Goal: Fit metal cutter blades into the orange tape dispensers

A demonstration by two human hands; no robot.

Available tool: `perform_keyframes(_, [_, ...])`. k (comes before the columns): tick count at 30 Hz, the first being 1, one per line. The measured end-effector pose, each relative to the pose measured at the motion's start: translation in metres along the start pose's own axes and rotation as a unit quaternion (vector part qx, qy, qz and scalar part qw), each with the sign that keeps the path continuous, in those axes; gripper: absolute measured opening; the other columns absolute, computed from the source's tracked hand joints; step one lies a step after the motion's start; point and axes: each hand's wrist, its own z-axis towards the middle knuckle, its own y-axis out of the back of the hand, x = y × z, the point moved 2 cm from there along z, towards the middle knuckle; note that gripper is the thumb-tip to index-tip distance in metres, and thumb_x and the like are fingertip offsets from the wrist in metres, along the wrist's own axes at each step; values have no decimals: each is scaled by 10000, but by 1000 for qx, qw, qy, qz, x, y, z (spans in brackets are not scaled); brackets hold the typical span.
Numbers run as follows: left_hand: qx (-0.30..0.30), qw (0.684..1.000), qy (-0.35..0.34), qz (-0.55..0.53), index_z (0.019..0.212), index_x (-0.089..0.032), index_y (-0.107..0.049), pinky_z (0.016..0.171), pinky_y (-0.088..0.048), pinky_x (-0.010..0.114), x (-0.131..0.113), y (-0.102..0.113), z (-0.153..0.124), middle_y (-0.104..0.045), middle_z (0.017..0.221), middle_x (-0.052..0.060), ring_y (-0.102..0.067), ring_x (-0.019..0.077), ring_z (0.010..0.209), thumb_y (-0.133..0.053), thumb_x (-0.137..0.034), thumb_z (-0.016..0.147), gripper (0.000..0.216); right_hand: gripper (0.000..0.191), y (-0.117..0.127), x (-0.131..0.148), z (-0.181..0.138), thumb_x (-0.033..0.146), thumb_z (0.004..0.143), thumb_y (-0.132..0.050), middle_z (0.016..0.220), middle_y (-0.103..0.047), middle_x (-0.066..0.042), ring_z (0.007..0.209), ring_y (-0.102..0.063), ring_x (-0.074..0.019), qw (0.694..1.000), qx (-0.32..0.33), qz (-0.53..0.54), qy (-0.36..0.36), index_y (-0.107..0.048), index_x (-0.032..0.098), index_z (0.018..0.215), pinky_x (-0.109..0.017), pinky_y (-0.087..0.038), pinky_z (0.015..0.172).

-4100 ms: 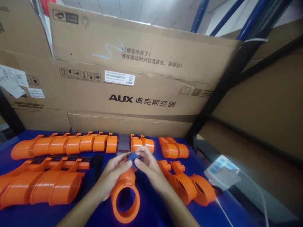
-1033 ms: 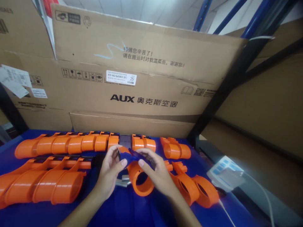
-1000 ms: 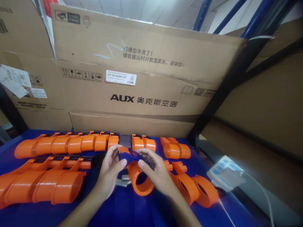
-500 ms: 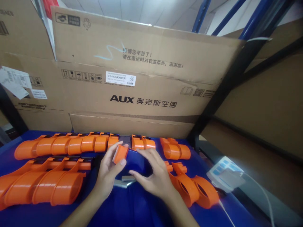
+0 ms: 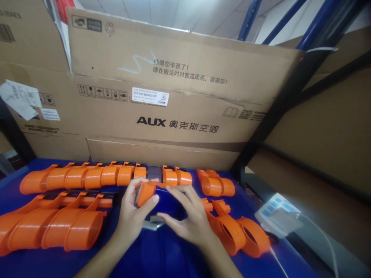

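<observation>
Near the middle, my left hand [image 5: 133, 210] is closed on an orange tape dispenser part [image 5: 145, 193] with a serrated edge facing left. Its thumb presses the near face. My right hand [image 5: 189, 212] is just to the right, fingers curved and thumb well apart from them. Its index fingertip is at the right end of the orange part; whether it touches is unclear. Dark blue shows between that thumb and fingers, and I cannot tell if it is the table or an object. Beneath the hands lie silver metal strips [image 5: 153, 224] on the blue table [image 5: 156, 255].
Orange tape dispensers stand in a back row [image 5: 94, 178] and a front-left row [image 5: 55, 227]. More orange dispenser bodies [image 5: 252, 233] lie at right. A dark phone-like slab [image 5: 154, 173] stands behind the hands. A white device [image 5: 276, 216] with a cable is at far right, cardboard [image 5: 174, 143] behind.
The orange part has tilted and dropped slightly, reaching closer to my right index finger. My right hand has barely moved. The whole view has shifted slightly.
</observation>
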Motion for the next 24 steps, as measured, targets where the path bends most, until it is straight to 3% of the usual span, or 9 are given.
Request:
perform_keyframes(14, [-24, 999, 17, -18, 1134, -243, -613, 1020, -480, 415, 1, 3, 0, -743, 1177, 92, -683, 299, 1137, -874, -288, 713, 497, 667, 2, 6, 0, 380, 799, -842, 1119, -661, -113, 986, -662, -287, 1000, 15, 11, -20, -592, 308, 1413, -471, -592, 846])
perform_keyframes(17, [-9, 999, 25, -32, 1229, -258, -600, 1024, -478, 406, 1, 2, 0, -740, 1194, 92, -682, 294, 1147, -862, -304, 741, 556, 664, 2, 6, 0, 392, 794, -842, 1118, -676, -118, 985, -668, -291, 999, 8, 23, -39, -606, 290, 1406, -467, -586, 856])
perform_keyframes(21, [29, 994, 29, -104, 1390, -257, -580, 964, -507, 376, 0, 0, 0, -686, 1322, 125, -674, 296, 1141, -785, -445, 812, 641, 553, 6, 0, 1, 441, 865, -762, 1182, -711, -116, 1082, -680, -311, 983, -32, 118, -140, -638, 263, 1374, -473, -547, 963])
perform_keyframes(24, [62, 990, 47, -119, 1356, -214, -648, 864, -529, 351, 0, -2, 0, -704, 1280, 149, -689, 284, 1037, -733, -476, 852, 575, 459, 3, -11, 0, 580, 959, -578, 1033, -769, -95, 1045, -707, -320, 936, -31, 245, -253, -746, 216, 1182, -464, -560, 931])
